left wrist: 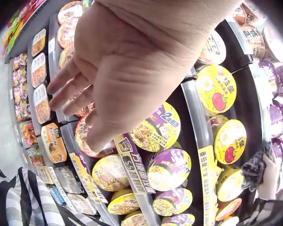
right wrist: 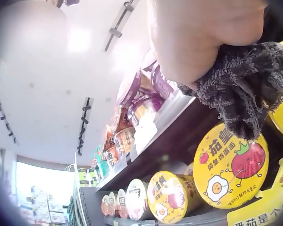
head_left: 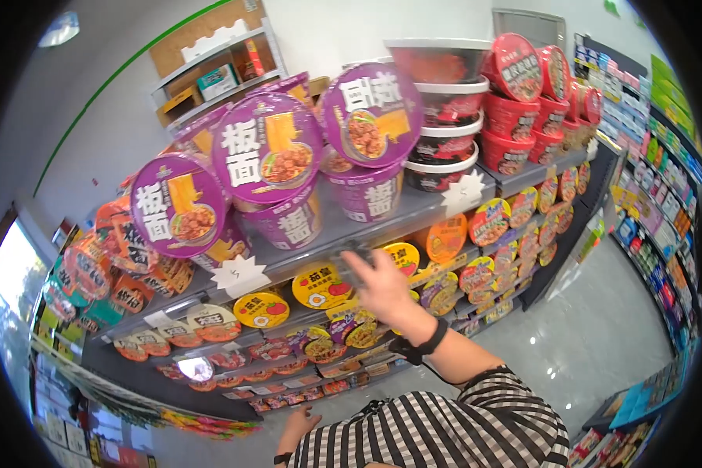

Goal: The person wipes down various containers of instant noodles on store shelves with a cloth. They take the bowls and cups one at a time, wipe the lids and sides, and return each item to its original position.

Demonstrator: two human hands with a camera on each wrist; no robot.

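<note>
A dark grey, fluffy cloth (right wrist: 245, 89) is bunched in my right hand (head_left: 386, 292), which grips it at the front edge of the top shelf (head_left: 476, 199). In the right wrist view the cloth hangs just above a yellow noodle cup (right wrist: 231, 174) with a tomato and egg on its lid. Purple noodle tubs (head_left: 269, 148) stand on the shelf above that hand. Down by the lower shelves, my left hand (head_left: 298, 427) hangs with relaxed fingers and nothing in it. The left wrist view shows its palm (left wrist: 132, 75) in front of rows of noodle cups.
Stacked black-and-clear bowls (head_left: 444, 148) and red tubs (head_left: 515, 101) stand farther right on the top shelf. White starburst price tags (head_left: 240, 274) stick out from its edge. A grey tiled floor (head_left: 600, 327) lies to the right, with another stocked shelf (head_left: 663, 226) beyond.
</note>
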